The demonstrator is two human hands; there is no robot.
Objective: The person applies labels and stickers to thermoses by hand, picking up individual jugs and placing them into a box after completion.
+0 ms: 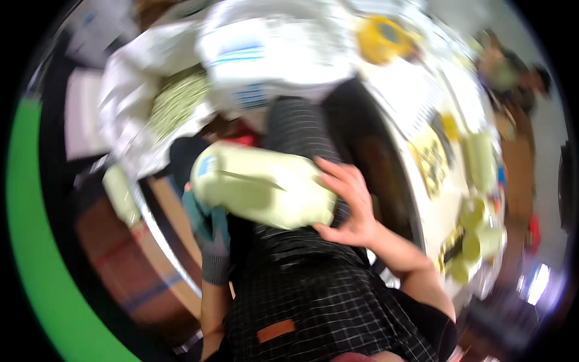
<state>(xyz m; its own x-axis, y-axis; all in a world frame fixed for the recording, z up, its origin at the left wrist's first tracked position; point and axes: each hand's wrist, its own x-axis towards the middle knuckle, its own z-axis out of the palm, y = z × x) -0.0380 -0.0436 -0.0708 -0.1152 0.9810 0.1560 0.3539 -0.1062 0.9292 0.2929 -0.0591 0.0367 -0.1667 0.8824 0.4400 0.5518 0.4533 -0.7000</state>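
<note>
Across my lap lies a pale green, rounded cylindrical container [265, 184], jug-like in shape, with a small blue and white patch at its left end. A darker strip runs along its side; blur hides whether it is a handle or a shadow. My left hand [208, 220], in a grey and teal glove, closes around the lower left end. My bare right hand [350, 202] grips the right end, thumb below and fingers above. My checked black apron [313, 308] lies beneath the container.
An open white sack [129, 102] holds pale green pellets [178, 102]. Beside it stands a white bag [271, 57] with blue print. The right-hand table [431, 223] bears papers, a yellow round object [380, 39] and several pale green cylinders [482, 241]. Another green piece [120, 196] is left.
</note>
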